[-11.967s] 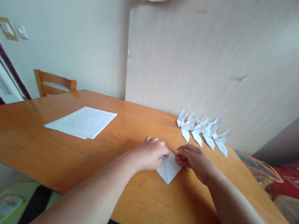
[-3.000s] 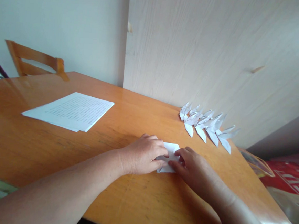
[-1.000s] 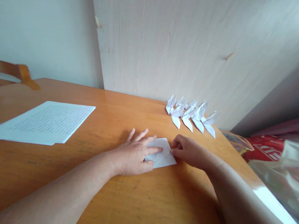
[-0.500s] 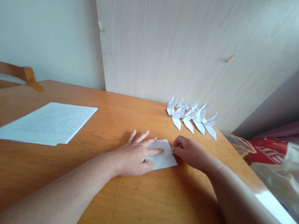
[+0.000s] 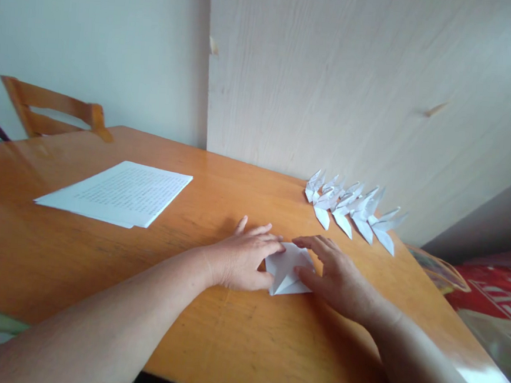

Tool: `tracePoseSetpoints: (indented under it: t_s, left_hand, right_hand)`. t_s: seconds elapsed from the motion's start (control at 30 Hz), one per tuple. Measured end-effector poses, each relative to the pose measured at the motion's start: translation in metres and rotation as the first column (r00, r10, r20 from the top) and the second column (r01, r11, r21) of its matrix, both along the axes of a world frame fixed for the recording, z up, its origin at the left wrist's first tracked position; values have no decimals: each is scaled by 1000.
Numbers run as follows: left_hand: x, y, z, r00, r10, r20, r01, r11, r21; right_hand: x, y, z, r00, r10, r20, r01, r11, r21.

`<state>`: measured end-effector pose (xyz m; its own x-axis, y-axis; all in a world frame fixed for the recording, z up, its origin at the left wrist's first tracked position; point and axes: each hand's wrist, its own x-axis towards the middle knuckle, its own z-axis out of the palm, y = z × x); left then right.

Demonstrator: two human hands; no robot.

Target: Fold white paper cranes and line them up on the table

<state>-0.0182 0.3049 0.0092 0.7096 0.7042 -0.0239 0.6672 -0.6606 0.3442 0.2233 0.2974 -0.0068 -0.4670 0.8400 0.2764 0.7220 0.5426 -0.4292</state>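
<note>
A small folded white paper [image 5: 285, 270] lies on the orange wooden table [image 5: 100, 250] in front of me. My left hand [image 5: 244, 258] rests on the paper's left side, fingers stretched over its edge and thumb at its lower corner. My right hand [image 5: 335, 274] lies on the paper's right side, fingers extended and pressing it flat. Both hands touch the paper and hide part of it. Behind them, near the wall panel, stands a row of several finished white folded paper cranes [image 5: 351, 211].
A stack of printed white sheets [image 5: 118, 191] lies on the table to the left. A wooden chair back [image 5: 54, 108] shows at the far left. A pale wooden panel [image 5: 356, 87] backs the table. Red and clear bags [image 5: 490, 298] sit off the right edge.
The paper has been turned and refolded into a more compact shape. My right hand has gone from a pinch at its right corner to lying flat on it. The camera has swung left.
</note>
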Motion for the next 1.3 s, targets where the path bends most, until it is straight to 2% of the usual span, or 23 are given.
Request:
tracePoseSetpoints:
  t_s: [0.23,0.53,0.87,1.07,1.3]
  left_hand:
    - [-2,1,-2,1000,1,-14,-2,1000,-29]
    - [-3,2,-3,1000,-3,-27,1,998,-57]
    - [-4,2,-2,999,-7,-37,3,996,-84]
    - [-4,1,-2,999,-2,-38,-2,996,-94]
    - [-4,1,1,999,1,-38,-6,993,-116]
  right_hand:
    - [-1,-2,-2,992,84,97,-84,996,-6]
    - [-4,-9,10,995,50,81,-49,999,-22]
    - [-6,-15,19,952,170,255,-179,984,12]
    - [-5,-12,17,943,223,248,-219,975,-43]
    - [-5,-8,13,958,221,185,-207,974,-90]
